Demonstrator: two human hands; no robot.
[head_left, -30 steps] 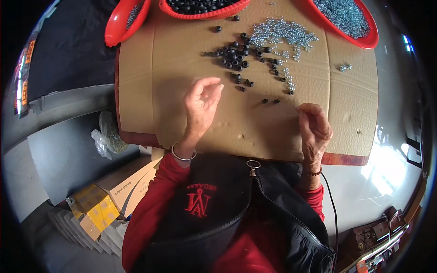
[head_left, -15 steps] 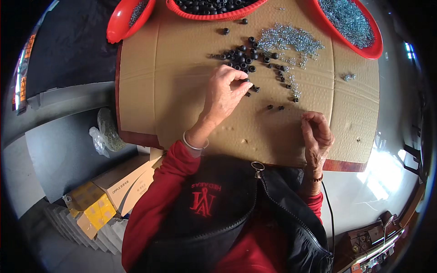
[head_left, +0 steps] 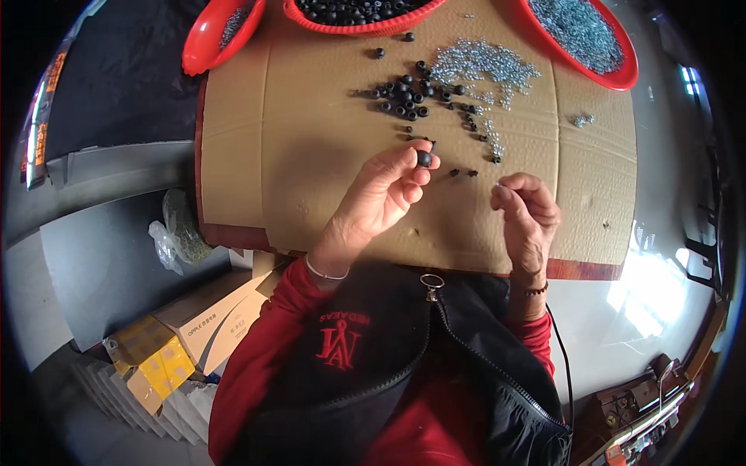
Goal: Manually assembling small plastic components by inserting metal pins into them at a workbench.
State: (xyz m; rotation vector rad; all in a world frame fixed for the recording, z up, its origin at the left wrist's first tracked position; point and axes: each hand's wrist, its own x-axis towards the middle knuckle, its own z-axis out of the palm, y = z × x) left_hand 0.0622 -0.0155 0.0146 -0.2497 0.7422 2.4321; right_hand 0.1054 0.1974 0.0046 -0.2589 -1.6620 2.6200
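Note:
My left hand point(head_left: 381, 190) pinches a round black ball point(head_left: 423, 158) between thumb and fingertips, raised above the cardboard-covered table point(head_left: 311, 194). My right hand point(head_left: 530, 217) is to its right, thumb and forefinger pressed together; a tiny pale speck shows at the tips, too small to name. Beyond the hands lies a loose pile of hollow black balls point(head_left: 404, 97). Next to it spreads a heap of tiny shiny metal pieces point(head_left: 482, 66), perhaps springs. Several small black plugs point(head_left: 464, 172) lie between the hands and the pile.
A red basket point(head_left: 365, 29) full of black balls stands at the far edge. Red trays hold shiny metal pieces at the far right point(head_left: 622, 78) and far left point(head_left: 198, 54). A small metal cluster point(head_left: 583, 120) lies at right. Cardboard boxes point(head_left: 221, 314) stand on the floor at left.
My left hand has drawn back from the pile toward me and turned, bringing the black ball with it. My right hand has risen slightly and moved left, closer to the left hand.

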